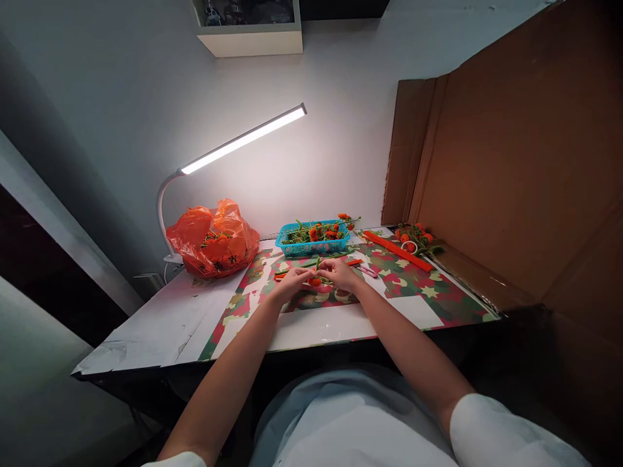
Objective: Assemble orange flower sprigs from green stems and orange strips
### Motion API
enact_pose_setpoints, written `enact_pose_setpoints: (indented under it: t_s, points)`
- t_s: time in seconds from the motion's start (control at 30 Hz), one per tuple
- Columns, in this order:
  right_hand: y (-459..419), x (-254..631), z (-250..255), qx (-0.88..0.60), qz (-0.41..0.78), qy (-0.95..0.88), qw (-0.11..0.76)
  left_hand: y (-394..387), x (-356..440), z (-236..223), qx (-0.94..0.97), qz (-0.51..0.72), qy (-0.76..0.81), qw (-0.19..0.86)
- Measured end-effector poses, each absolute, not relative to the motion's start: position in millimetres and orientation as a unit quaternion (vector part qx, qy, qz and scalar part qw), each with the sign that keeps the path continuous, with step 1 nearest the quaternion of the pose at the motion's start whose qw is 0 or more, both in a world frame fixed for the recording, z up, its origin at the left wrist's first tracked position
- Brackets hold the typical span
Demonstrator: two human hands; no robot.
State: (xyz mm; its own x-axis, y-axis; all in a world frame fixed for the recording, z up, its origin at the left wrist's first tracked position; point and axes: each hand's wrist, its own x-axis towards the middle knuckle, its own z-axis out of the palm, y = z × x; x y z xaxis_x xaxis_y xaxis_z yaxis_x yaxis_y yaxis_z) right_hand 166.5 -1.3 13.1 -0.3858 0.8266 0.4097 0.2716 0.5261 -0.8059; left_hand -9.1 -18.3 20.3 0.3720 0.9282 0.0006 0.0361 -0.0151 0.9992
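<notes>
Over the middle of the table, my left hand (294,283) and my right hand (341,274) meet with their fingers pinched together. Between them is a small orange flower (315,282) with a green stem, its head hanging below the fingertips. Both hands appear to grip its stem, though the fingers partly cover it. Thin green and orange strips (355,262) lie just behind my hands. To the right of my right hand rests a pink-handled tool (368,271), too small to make out fully.
A blue basket (314,248) full of orange flowers stands behind my hands. Left of it sits an orange plastic bag (214,250) under a lit lamp (243,139). A long orange bundle (396,250) and more flowers (413,235) lie right, beside a tall cardboard sheet (511,149).
</notes>
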Motion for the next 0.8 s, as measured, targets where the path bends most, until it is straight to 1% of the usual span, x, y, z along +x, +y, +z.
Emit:
enact_pose_setpoints:
  t_s: [0.1,0.33,0.4,0.47,0.53,0.57,0.67,0.73,0.8]
  points:
    - [-6,167,17,-0.34,0.345,-0.767,0.42,-17,-10,21,0.583,0.377,0.393,0.603]
    - [-21,174,36,-0.292,0.406,-0.774,0.388,-12,-18,16,0.513,0.321,0.339,0.72]
    - [-20,173,35,-0.29,0.418,-0.771,0.384,-12,-20,17,0.501,0.307,0.337,0.735]
    - [-16,171,32,-0.308,0.422,-0.758,0.39,-12,-20,19,0.507,0.311,0.349,0.725]
    - [-10,169,26,-0.357,0.394,-0.744,0.405,-12,-18,22,0.529,0.352,0.382,0.671]
    - [-8,168,23,-0.389,0.356,-0.743,0.413,-13,-16,23,0.545,0.388,0.403,0.624]
    - [-4,164,17,-0.471,0.211,-0.751,0.411,-15,-9,24,0.616,0.481,0.446,0.436]
    - [-4,161,15,-0.497,0.167,-0.751,0.401,-17,-5,22,0.683,0.48,0.442,0.328]
    - [-4,160,14,-0.506,0.167,-0.752,0.388,-18,-2,21,0.731,0.456,0.433,0.265]
